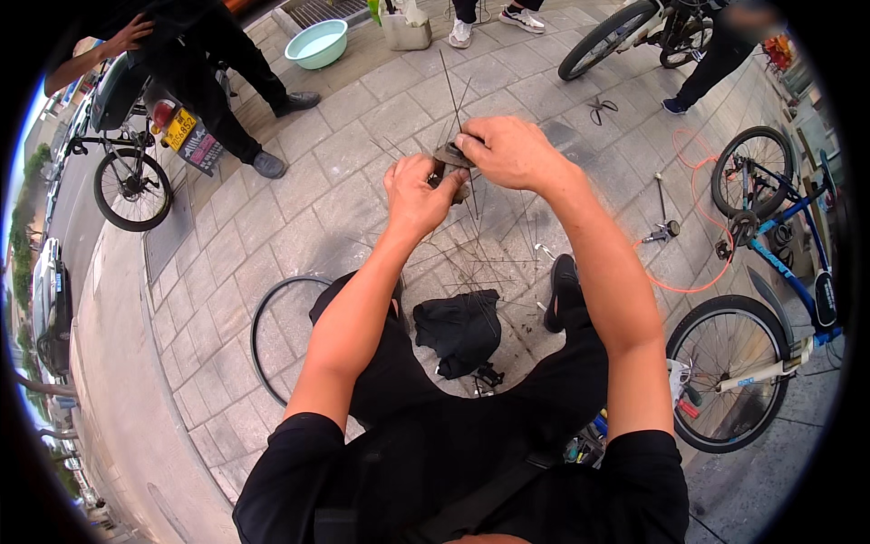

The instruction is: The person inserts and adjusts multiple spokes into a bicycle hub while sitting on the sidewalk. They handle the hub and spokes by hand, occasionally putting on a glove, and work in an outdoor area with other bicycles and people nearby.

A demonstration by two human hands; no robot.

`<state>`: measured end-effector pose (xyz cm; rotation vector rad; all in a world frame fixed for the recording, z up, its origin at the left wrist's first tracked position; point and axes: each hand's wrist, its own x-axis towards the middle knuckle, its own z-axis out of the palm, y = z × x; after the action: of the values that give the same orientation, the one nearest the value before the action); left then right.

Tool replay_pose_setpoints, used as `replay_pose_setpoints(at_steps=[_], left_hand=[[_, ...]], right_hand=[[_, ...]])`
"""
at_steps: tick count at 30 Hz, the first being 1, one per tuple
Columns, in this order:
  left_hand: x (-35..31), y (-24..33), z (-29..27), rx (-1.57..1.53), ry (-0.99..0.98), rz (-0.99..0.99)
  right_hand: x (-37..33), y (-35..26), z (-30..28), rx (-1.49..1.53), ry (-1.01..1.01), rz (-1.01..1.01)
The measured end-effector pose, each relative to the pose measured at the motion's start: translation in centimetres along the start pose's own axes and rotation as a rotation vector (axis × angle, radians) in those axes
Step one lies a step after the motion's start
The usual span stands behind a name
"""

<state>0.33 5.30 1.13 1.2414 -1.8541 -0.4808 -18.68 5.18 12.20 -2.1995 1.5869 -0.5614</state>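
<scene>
Out in front of me, both hands are on a dark, greasy bicycle wheel hub [449,163] with several thin spokes [446,82] sticking out of it. My left hand [413,194] is closed round the hub's near left side, its thumb against it. My right hand [509,154] pinches at the hub's upper right edge. Its fingertips partly cover whatever small part they grip. More thin spokes [471,272] show on the paving below the hub. Between my feet lies a bunched black cloth [460,332].
A black hoop [256,349] lies by my left knee. To the right are a blue bicycle [781,263], an orange hose [680,289] and a pair of scissors [602,110]. People stand at the far side, near a green basin [317,62] and a parked motorbike [168,118].
</scene>
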Motion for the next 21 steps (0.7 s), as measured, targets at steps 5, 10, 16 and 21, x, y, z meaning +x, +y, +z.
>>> replay_pose_setpoints(at_steps=[5, 10, 16, 21], left_hand=[[0.3, -0.1, -0.1, -0.057, 0.079, -0.03], [0.5, 0.1, -0.1, -0.01, 0.099, -0.071], [-0.3, -0.8, -0.1, -0.022, 0.173, -0.004], [-0.1, 0.4, -0.6, -0.11, 0.225, -0.068]], right_hand=[[-2.8, 0.5, 0.7, 0.289, 0.216, 0.174], [-5.4, 1.2, 7.3, 0.49, 0.162, 0.202], [-5.0, 0.3, 11.7, 0.8, 0.317, 0.258], [-8.4, -1.1, 13.4, 0.178, 0.357, 0.196]])
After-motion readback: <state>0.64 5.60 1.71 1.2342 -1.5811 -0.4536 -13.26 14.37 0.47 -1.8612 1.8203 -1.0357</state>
